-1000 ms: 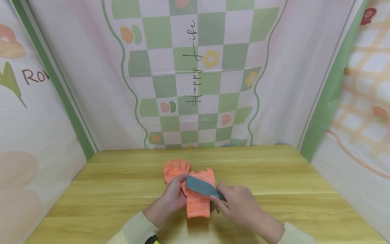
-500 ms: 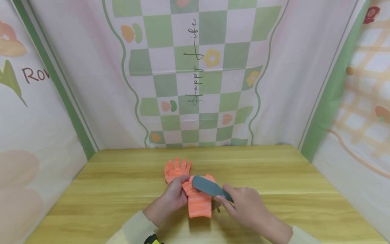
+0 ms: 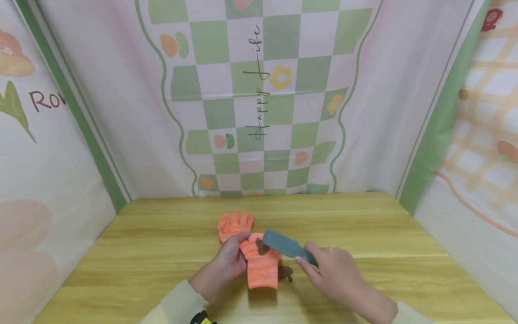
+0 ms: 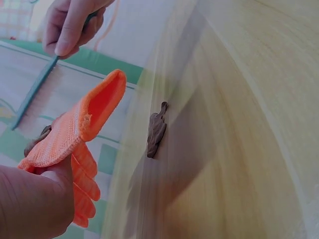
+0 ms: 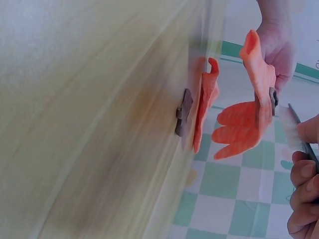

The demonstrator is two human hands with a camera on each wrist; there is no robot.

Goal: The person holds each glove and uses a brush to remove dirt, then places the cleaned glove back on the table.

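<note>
My left hand (image 3: pixel 231 260) pinches an orange knitted glove (image 3: pixel 263 273) by its side and holds it above the table. A dark brown, clay-like lump (image 3: pixel 261 246) sits on the glove's upper face. My right hand (image 3: pixel 337 275) grips the handle of a teal brush (image 3: pixel 285 243). In the right wrist view the brush's pale bristles (image 5: pixel 290 130) face the glove, slightly apart from it. A second orange glove (image 3: pixel 234 227) lies flat on the table beyond my left hand, fingers pointing away. Another brown lump (image 4: pixel 156 132) lies on the tabletop, below and right of the held glove.
The wood-grain table (image 3: pixel 162 234) reaches back to a green-and-white checked curtain (image 3: pixel 247 148). Patterned fabric panels (image 3: pixel 485 180) stand at both sides. A dark and yellow band (image 3: pixel 201 317) shows at the left sleeve.
The brush has moved right, from over the glove to its right edge, exposing the brown lump on it. The held glove has tilted, so its fingertips no longer show in the head view.
</note>
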